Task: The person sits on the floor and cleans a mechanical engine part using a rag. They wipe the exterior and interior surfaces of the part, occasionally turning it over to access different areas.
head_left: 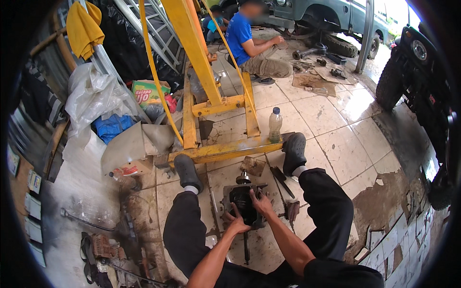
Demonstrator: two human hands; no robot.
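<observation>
Between my outstretched legs, a grey metal gearbox housing (pixel 225 197) sits on the tiled floor, its dark cavity facing up. A shaft with a shiny round flange (pixel 243 178) sticks out at its far end, and a thin dark shaft (pixel 247 249) points back toward me. My left hand (pixel 236 222) grips the near left part of the rim, thumb and forefinger apart. On the right edge, my right hand (pixel 260 202) has its fingers curled over the rim into the opening. Their tips are partly lost in the dark cavity.
A yellow hoist frame (pixel 221 150) stands just beyond my feet, a plastic bottle (pixel 275 126) against its base. Right of the housing lies a long dark bar (pixel 282 182). A person in blue (pixel 238 38) sits farther back. Loose parts (pixel 103 247) lie left; a dark vehicle (pixel 413 72) stands right.
</observation>
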